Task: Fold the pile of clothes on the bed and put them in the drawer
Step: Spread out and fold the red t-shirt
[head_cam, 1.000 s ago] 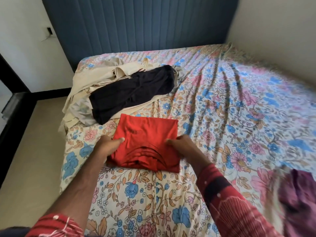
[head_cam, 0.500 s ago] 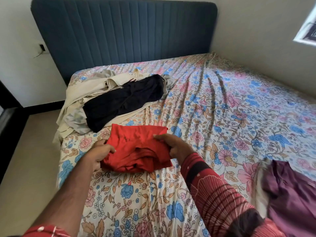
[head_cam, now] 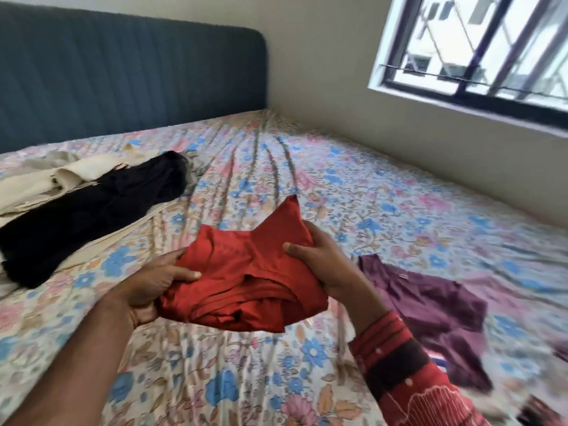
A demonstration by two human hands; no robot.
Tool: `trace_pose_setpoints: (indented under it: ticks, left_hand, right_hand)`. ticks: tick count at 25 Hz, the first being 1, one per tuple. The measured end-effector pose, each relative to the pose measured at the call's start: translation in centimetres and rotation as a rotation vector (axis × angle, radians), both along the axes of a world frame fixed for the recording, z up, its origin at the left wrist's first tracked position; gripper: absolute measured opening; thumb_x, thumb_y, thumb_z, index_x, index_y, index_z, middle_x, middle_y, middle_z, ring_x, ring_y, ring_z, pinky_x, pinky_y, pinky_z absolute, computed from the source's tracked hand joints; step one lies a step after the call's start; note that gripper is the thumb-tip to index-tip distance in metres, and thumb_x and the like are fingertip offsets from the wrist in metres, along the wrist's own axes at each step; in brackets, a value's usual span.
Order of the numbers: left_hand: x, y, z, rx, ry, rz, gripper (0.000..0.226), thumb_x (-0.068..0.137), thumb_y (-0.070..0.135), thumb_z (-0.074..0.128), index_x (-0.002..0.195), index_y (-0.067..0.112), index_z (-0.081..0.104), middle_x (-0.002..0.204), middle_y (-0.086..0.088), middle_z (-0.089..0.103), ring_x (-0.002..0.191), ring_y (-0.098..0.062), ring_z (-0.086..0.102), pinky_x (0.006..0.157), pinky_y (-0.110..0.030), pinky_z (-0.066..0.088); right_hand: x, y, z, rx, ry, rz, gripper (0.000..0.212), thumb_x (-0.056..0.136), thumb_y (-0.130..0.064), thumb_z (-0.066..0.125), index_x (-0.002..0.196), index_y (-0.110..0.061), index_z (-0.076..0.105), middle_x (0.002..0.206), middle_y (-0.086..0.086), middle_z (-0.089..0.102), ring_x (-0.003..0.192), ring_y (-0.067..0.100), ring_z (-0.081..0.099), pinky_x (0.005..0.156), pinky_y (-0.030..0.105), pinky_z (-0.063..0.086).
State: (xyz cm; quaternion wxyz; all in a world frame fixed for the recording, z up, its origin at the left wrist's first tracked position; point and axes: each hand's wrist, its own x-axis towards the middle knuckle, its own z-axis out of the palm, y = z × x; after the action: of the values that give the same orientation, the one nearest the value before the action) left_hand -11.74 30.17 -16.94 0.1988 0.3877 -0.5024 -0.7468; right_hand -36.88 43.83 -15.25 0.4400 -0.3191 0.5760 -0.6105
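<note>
I have the folded red garment (head_cam: 246,281) in both hands, lifted off the bed (head_cam: 353,192), where a second ago it lay flat on the floral sheet with my hands at its sides. My left hand (head_cam: 150,284) grips its left edge, thumb curled over the top and fingers underneath. My right hand (head_cam: 319,259) grips the right edge the same way, thumb on top and fingers wrapped round the far side. The bundle has loosened since then: one corner sticks up toward the headboard (head_cam: 123,75), and the folded layers sag open along the near edge.

My view has swung to the right. The window (head_cam: 479,47) in the right wall, only a sliver half a second ago, now fills the upper right corner. The black garment (head_cam: 92,216) lies on the cream clothes (head_cam: 40,186) at the left edge of the bed near the headboard, as before. The maroon garment (head_cam: 436,309) lies spread near the right foot corner, just beside my right forearm, and more of it shows than earlier. A small pale tag sits on the maroon cloth, but I cannot read it; the motion blur leaves no writing legible anywhere. My right sleeve (head_cam: 399,364) is red with dark bands.
</note>
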Motion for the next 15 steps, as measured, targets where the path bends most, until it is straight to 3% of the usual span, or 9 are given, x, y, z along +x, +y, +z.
trace_pose_setpoints:
  ticks: [4, 9, 15]
  left_hand:
    - [-8.1, 4.0, 1.1, -0.062, 0.076, -0.152, 0.053, 0.089, -0.02, 0.049, 0.131, 0.01, 0.062, 0.122, -0.02, 0.071, 0.111, -0.04, 0.069, 0.091, -0.046, 0.059]
    - [-12.5, 6.9, 1.3, -0.056, 0.089, -0.142, 0.05, 0.091, -0.02, 0.05, 0.128, 0.013, 0.064, 0.115, -0.017, 0.075, 0.099, -0.033, 0.074, 0.079, -0.041, 0.064]
    - [-12.1, 5.9, 0.3, 0.053, 0.051, -0.1, 0.051, 0.092, -0.016, 0.052, 0.136, 0.008, 0.057, 0.12, -0.026, 0.07, 0.099, -0.043, 0.072, 0.075, -0.049, 0.064]
  right_hand:
    - [-5.4, 6.5, 3.0, -0.04, 0.062, -0.171, 0.038, 0.093, 0.005, 0.066, 0.123, -0.018, 0.064, 0.093, 0.008, 0.078, 0.077, 0.019, 0.075, 0.066, 0.03, 0.061]
    - [-10.8, 10.2, 3.2, -0.053, 0.008, -0.338, 0.038, 0.094, 0.0, 0.067, 0.129, -0.014, 0.064, 0.094, 0.007, 0.078, 0.076, 0.02, 0.074, 0.064, 0.031, 0.06]
    - [-11.3, 9.7, 1.4, -0.021, 0.03, -0.275, 0.031, 0.096, -0.004, 0.067, 0.123, -0.019, 0.066, 0.097, 0.009, 0.077, 0.081, 0.024, 0.071, 0.074, 0.038, 0.061]
